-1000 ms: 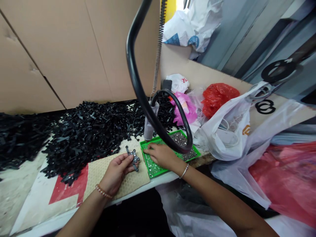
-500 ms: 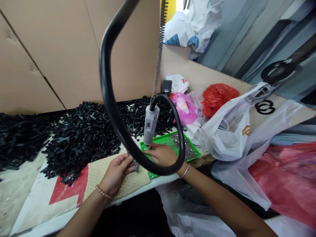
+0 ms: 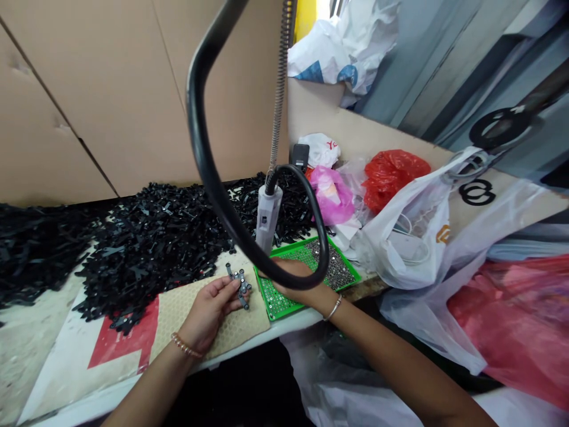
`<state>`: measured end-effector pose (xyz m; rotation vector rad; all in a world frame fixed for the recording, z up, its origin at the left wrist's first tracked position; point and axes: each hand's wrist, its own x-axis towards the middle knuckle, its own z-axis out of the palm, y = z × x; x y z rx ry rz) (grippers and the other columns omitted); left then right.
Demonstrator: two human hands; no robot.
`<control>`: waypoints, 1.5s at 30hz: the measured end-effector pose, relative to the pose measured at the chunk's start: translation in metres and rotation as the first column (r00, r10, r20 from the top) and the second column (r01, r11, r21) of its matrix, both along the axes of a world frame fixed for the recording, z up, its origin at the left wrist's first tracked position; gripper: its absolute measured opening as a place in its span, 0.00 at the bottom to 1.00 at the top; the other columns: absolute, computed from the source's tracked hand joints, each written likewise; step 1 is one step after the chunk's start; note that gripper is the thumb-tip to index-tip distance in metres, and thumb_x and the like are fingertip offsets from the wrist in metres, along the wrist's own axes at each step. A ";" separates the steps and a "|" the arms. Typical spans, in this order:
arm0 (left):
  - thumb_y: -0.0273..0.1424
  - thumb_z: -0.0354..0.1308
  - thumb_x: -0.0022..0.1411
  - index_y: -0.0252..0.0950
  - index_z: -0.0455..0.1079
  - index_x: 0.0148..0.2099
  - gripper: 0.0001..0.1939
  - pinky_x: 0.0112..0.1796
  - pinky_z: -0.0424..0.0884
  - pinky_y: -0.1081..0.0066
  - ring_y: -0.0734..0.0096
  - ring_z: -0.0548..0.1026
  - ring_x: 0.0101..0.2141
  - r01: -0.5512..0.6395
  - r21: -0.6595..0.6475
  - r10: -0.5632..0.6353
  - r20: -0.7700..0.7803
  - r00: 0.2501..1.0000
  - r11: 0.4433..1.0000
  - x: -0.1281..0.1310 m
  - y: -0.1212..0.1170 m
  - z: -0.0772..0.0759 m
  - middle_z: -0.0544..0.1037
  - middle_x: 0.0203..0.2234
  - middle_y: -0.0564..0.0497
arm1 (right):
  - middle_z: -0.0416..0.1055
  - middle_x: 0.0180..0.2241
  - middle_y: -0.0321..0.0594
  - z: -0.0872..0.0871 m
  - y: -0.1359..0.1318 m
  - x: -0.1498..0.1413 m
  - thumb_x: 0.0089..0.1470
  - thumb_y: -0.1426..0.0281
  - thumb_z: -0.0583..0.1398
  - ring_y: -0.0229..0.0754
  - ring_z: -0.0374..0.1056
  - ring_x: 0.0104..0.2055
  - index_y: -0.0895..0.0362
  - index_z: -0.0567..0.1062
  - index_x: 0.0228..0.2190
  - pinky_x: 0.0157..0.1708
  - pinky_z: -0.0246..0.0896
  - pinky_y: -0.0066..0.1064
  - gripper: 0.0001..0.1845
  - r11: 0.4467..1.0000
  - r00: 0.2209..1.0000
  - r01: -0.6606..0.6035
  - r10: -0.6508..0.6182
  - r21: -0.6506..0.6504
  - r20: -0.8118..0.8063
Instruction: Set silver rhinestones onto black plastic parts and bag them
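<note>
My left hand (image 3: 212, 308) pinches a small dark grey jointed part (image 3: 242, 286) with several arms and round ends. It is held over the beige textured mat (image 3: 186, 320). A white electric screwdriver (image 3: 268, 216) hangs upright from a coil spring. My right hand (image 3: 296, 284) is closed at the screwdriver's lower end, above the green tray (image 3: 284, 314); the looped black cable (image 3: 213, 201) partly hides its fingers. Small metal fasteners (image 3: 333, 267) lie in the tray, set in rows on the left and heaped loose on the right. The screwdriver's tip is hidden.
Heaps of black parts (image 3: 146, 237) spread along the back and left of the bench. To the right lie a pink bag (image 3: 333, 196), a red bag (image 3: 393, 178) and a white plastic bag (image 3: 413, 237). A cardboard panel (image 3: 102, 89) stands behind.
The screwdriver has shifted slightly left together with its spring, and its cable loop has moved. My right hand has moved slightly left and down. More of the grey part shows in my left hand.
</note>
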<state>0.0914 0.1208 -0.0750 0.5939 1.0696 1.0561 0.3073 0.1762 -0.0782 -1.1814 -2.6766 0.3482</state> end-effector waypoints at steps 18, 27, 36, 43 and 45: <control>0.37 0.72 0.45 0.29 0.72 0.35 0.19 0.35 0.76 0.74 0.67 0.76 0.32 0.016 0.002 -0.016 -0.011 1.000 1.000 0.000 -0.001 0.003 0.77 0.30 0.46 | 0.66 0.44 0.38 0.003 0.002 0.001 0.56 0.77 0.57 0.39 0.64 0.40 0.48 0.74 0.48 0.38 0.58 0.27 0.19 0.999 1.000 -0.004 0.003 -0.031 -0.024; 0.32 0.69 0.51 0.29 0.71 0.34 0.13 0.34 0.75 0.74 0.68 0.76 0.32 0.018 0.004 -0.018 -0.016 1.000 1.000 0.001 -0.001 0.005 0.77 0.30 0.45 | 0.68 0.45 0.40 -0.001 0.002 0.001 0.58 0.76 0.57 0.40 0.66 0.41 0.51 0.73 0.49 0.41 0.60 0.28 0.18 0.999 0.993 0.033 -0.036 -0.027 -0.114; 0.32 0.70 0.49 0.30 0.73 0.35 0.14 0.34 0.76 0.74 0.68 0.76 0.32 0.000 0.007 0.000 -0.010 1.000 1.000 0.000 -0.002 0.004 0.78 0.30 0.46 | 0.72 0.41 0.37 0.005 0.010 -0.010 0.61 0.67 0.59 0.40 0.68 0.41 0.53 0.76 0.40 0.40 0.59 0.27 0.08 0.993 0.983 0.042 -0.060 -0.107 -0.171; 0.34 0.71 0.48 0.30 0.74 0.36 0.16 0.37 0.76 0.72 0.67 0.76 0.33 0.006 0.017 -0.006 0.005 1.000 1.000 0.000 -0.002 0.004 0.78 0.31 0.47 | 0.70 0.39 0.40 0.010 0.009 -0.019 0.63 0.66 0.55 0.40 0.67 0.36 0.56 0.73 0.37 0.31 0.55 0.27 0.08 1.000 0.998 0.008 -0.009 0.011 0.057; 0.33 0.70 0.49 0.30 0.74 0.34 0.14 0.36 0.76 0.73 0.68 0.76 0.33 0.007 0.011 -0.007 0.005 1.000 1.000 0.000 -0.001 0.003 0.78 0.30 0.47 | 0.70 0.40 0.42 0.009 0.010 -0.021 0.65 0.66 0.52 0.41 0.67 0.35 0.57 0.71 0.38 0.30 0.55 0.28 0.10 1.000 0.993 -0.003 0.001 0.012 0.116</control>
